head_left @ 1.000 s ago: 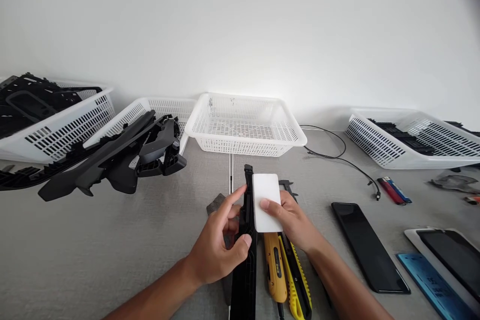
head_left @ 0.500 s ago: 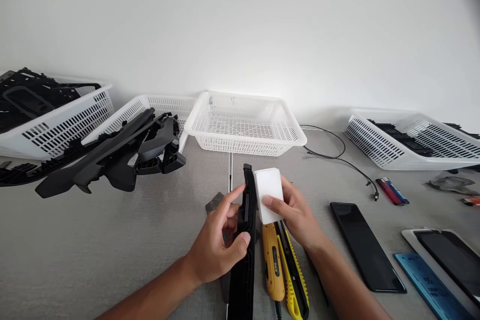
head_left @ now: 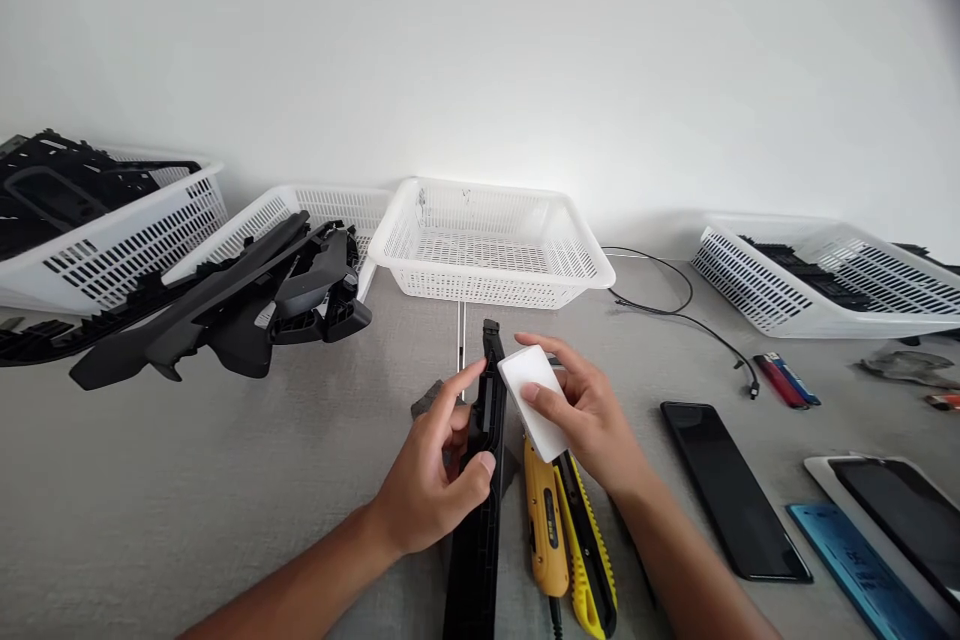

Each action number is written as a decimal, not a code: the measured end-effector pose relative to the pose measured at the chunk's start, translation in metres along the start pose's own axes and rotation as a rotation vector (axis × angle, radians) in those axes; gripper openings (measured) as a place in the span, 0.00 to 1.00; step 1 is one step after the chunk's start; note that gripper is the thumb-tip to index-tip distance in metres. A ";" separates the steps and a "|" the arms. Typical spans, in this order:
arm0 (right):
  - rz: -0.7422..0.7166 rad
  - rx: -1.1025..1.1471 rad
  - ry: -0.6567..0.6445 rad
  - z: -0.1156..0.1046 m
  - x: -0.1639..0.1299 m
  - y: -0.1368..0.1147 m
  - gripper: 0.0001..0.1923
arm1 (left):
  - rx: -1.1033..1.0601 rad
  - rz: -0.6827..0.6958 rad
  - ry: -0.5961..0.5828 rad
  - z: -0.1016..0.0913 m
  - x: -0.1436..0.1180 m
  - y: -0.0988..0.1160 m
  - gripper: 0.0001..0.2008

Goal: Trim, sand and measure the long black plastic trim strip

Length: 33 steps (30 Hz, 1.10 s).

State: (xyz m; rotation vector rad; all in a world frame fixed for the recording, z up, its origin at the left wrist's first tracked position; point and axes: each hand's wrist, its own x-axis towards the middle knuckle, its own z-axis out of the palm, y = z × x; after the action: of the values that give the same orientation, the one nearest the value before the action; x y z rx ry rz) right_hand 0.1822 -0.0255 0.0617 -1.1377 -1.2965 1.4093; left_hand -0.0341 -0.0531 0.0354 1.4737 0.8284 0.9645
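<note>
While the hands point(head_left: 427, 492) point(head_left: 600, 415) grip a black part point(head_left: 474, 545) and white block point(head_left: 541, 432), a corded tool point(head_left: 546, 525) and yellow cutter point(head_left: 587, 545) lie close by.

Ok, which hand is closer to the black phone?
Right. The right hand, holding the white block, is left of the black phone; the left hand is farther left, holding the long black part.

White block point(head_left: 538, 428) tilts beside, perhaps touching, long black strip point(head_left: 478, 540).
</note>
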 end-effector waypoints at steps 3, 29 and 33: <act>0.017 -0.024 -0.026 -0.002 0.000 -0.003 0.37 | 0.017 -0.015 0.005 -0.001 0.000 0.000 0.39; 0.052 -0.042 -0.061 0.005 0.001 -0.007 0.34 | -0.059 -0.086 0.040 0.000 0.001 0.000 0.42; 0.059 -0.004 -0.009 0.006 0.001 -0.006 0.35 | -0.059 -0.085 0.048 0.000 0.002 0.002 0.42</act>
State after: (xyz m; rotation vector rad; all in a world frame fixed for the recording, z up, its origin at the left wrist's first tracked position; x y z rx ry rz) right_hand 0.1766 -0.0255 0.0680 -1.1827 -1.2816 1.4568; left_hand -0.0337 -0.0513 0.0377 1.3587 0.8832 0.9560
